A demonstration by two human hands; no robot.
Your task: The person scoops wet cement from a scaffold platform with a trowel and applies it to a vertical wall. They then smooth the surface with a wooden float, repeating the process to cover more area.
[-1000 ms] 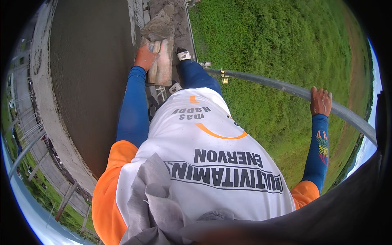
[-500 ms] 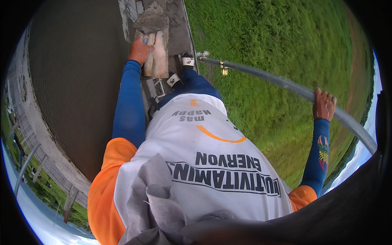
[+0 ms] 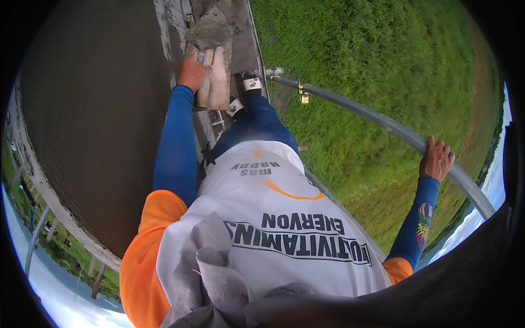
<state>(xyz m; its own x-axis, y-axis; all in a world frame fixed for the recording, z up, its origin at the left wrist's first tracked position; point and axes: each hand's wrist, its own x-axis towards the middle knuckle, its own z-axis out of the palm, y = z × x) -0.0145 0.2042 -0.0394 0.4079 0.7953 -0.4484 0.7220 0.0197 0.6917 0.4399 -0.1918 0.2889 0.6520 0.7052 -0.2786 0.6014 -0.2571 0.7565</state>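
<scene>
My left hand (image 3: 192, 72) is closed on the near left side of a wooden float (image 3: 220, 82), a flat, mortar-stained board with a raised strip under my fingers. A lump of wet grey mortar (image 3: 209, 31) sits at the board's far end; whether it rests on the board or just beyond it, I cannot tell. Far out to the right, my right hand (image 3: 437, 159) is wrapped round a grey metal pipe (image 3: 377, 113). The pipe slants from near my feet to the right edge.
Beside my feet (image 3: 252, 85) runs a narrow ledge (image 3: 240, 54). A wide wet-looking grey-brown surface (image 3: 104, 120) lies left; green grass (image 3: 355, 60) lies below on the right. A brass-coloured clamp (image 3: 304, 97) hangs on the pipe. Railings (image 3: 37, 235) stand far left.
The view has shifted slightly. My left hand and the float appear a little farther right, and my right hand a little lower. Both hands keep their hold.
</scene>
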